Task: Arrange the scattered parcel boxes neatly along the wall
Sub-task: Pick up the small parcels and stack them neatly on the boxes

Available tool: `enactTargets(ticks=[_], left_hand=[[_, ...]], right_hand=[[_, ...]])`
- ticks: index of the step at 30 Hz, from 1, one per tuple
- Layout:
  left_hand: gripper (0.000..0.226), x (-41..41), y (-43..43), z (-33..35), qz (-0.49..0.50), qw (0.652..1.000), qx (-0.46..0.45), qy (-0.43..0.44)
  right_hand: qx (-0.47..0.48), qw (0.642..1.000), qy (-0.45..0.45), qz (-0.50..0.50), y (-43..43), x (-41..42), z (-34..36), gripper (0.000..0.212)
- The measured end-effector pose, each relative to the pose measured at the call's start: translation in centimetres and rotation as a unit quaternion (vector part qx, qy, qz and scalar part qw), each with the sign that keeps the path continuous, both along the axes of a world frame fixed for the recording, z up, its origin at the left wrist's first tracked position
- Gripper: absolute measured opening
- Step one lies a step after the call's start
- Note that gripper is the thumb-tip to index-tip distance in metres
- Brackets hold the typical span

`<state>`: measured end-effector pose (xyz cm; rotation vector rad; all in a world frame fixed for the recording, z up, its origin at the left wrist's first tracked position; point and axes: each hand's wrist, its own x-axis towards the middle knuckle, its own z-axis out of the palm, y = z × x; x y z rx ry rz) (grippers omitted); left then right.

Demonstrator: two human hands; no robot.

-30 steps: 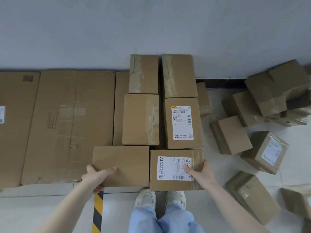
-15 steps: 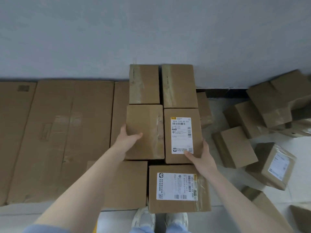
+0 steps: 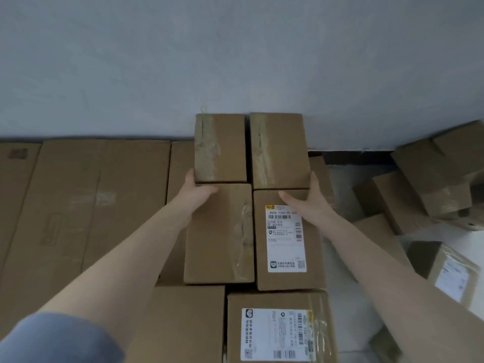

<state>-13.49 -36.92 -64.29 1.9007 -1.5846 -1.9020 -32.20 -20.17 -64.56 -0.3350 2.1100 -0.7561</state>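
Both hands (image 3: 199, 192) (image 3: 309, 197) moved up, apparently gripping the rear boxes (image 3: 221, 148) (image 3: 279, 150).

Six brown parcel boxes sit in two neat columns running out from the wall (image 3: 235, 61). The back pair (image 3: 222, 148) are taped and pushed right against it, the middle right box (image 3: 288, 239) has a white shipping label, and loose boxes (image 3: 424, 184) are piled messily off right.

Parcel storage or sorting spot, looks like; taped cardboard parcel boxes (image 3: 220, 231) with printed shipping labels (image 3: 285, 239) crowd bare pale floor (image 3: 353, 318); plain grey wall (image 3: 235, 61) behind; flattened cartons (image 3: 86, 200) at left; loose heap (image 3: 432, 184) at right
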Motion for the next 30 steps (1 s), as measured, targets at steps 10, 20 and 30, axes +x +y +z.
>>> enactTargets(ticks=[10, 20, 30], left_hand=[[0.080, -0.3, 0.0, 1.7, -0.046, 0.997, -0.035, -0.048], [0.062, -1.4, 5.2, 22.7, -0.161, 0.977, -0.105, -0.094], [0.042, -11.6, 15.9, 55.1, -0.365, 0.896, -0.244, 0.058]], right_hand=[[0.079, 0.994, 0.067, 0.043, -1.4, -0.6, 1.2, 0.099], [0.039, 0.998, 0.042, -0.005, 6.5, -0.9, 22.7, 0.086], [-0.035, 0.978, 0.192, -0.073, 17.6, -3.0, 56.7, 0.062]])
